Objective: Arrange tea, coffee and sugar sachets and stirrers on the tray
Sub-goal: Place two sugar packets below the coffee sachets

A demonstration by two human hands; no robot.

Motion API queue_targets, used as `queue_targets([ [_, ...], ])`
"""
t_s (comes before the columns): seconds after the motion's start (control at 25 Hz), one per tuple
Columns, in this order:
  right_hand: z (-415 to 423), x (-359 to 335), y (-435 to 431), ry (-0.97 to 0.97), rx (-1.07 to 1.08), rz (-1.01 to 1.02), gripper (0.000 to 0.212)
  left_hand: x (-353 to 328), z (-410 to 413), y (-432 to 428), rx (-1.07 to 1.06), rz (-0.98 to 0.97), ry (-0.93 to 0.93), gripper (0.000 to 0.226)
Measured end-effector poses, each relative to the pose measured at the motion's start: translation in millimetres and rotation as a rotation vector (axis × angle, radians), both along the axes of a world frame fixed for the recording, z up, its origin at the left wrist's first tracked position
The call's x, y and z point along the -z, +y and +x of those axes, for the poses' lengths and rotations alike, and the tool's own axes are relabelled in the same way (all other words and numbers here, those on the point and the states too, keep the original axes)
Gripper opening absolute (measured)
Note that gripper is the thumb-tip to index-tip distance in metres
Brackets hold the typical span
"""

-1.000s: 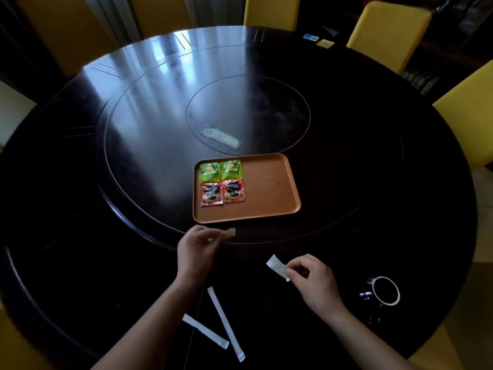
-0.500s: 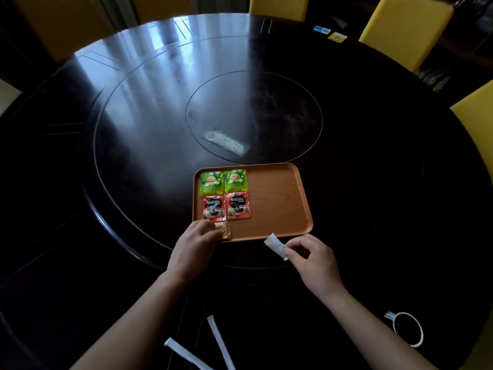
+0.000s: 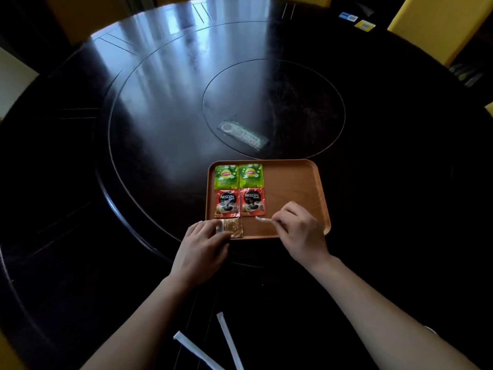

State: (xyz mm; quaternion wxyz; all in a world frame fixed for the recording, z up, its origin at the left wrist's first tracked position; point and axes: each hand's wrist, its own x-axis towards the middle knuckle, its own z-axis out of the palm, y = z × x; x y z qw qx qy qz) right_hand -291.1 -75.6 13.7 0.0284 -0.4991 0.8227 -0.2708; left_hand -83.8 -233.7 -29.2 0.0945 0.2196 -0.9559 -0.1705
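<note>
An orange-brown tray [image 3: 296,182] sits on the dark round table. In its left part lie two green tea sachets [image 3: 238,176] side by side, with two red coffee sachets [image 3: 239,203] right below them. My left hand [image 3: 202,245] presses a brown sugar sachet [image 3: 232,227] flat at the tray's near-left corner, under the left coffee sachet. Over the tray's near edge, my right hand [image 3: 298,230] pinches a white sugar sachet [image 3: 262,219] just below the right coffee sachet. Two white paper-wrapped stirrers [image 3: 226,340] lie on the table close to me, between my forearms.
A clear plastic packet [image 3: 242,134] lies on the table's centre disc beyond the tray. Yellow chairs [image 3: 437,25] stand around the far and right sides. Small blue and yellow cards [image 3: 357,21] lie at the far edge.
Both hands moved forward from the table's near part to the tray. The brown sachet now lies flat on the tray; the white one has come over the tray.
</note>
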Motion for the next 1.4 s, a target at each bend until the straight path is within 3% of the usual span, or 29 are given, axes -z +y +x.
queue_targets([
  [0.16, -1.8, 4.6, -3.2, 0.155, 0.117, 0.156, 0.002, -2.7, 2.9, 3.1, 0.004, 0.019, -0.002, 0.032],
  [0.32, -1.6, 7.5, -1.4, -0.021, -0.042, 0.251, 0.012, -0.8, 4.4, 3.4, -0.008, 0.026, 0.020, 0.033],
  [0.44, -16.3, 9.0, 8.5, -0.151, 0.056, 0.223, 0.016, 3.2, 7.2, 0.9, -0.091, 0.057, 0.122, 0.030],
  [0.68, -8.7, 23.6, 5.0, -0.069, 0.162, 0.341, 0.035, 8.7, 6.0, -20.5, -0.372, 0.140, 0.119, 0.049],
  [1.0, -12.0, 26.9, 6.9, -0.133, 0.234, 0.350, 0.024, 7.4, -10.5, -16.0, -0.020, -0.012, -0.018, 0.048],
  [1.4, 1.6, 26.1, -26.1, -0.089, 0.096, 0.351, 0.021, 5.1, -25.1, -15.9, -0.051, -0.003, -0.113, 0.061],
])
